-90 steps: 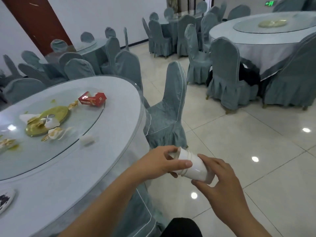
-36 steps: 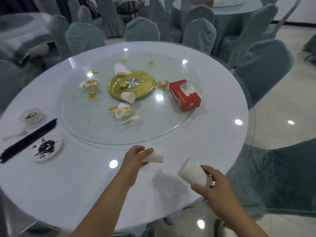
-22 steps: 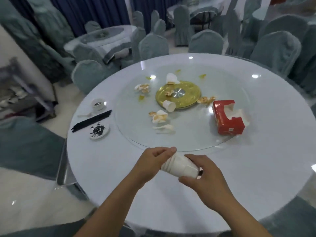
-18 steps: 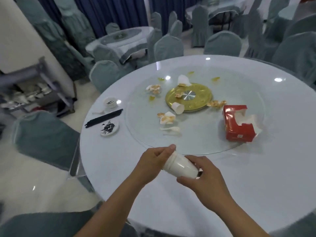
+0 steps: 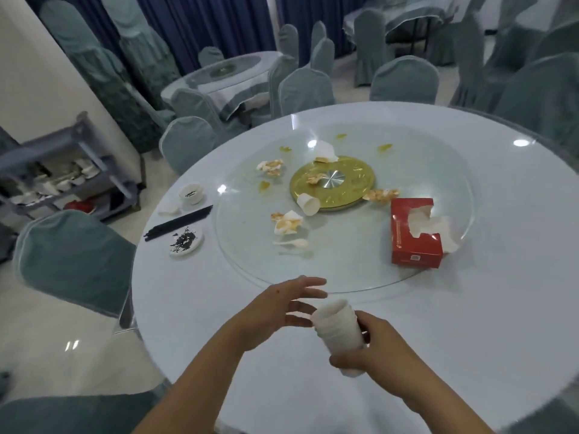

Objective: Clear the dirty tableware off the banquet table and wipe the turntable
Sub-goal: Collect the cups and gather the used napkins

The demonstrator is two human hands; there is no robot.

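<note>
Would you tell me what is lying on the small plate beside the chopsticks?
The small plate holds dark scraps, too blurred to identify. Whatever lies under them is covered. The chopsticks lie just beyond it.

Two bare forearms reach in from the near edge. The left hand (image 5: 279, 305) hovers with fingers spread and nearly straight, pointing right, holding nothing. The right hand (image 5: 372, 346), just right of it and nearer, has fingers and thumb curled around a stack of white cups (image 5: 336, 330).
</note>
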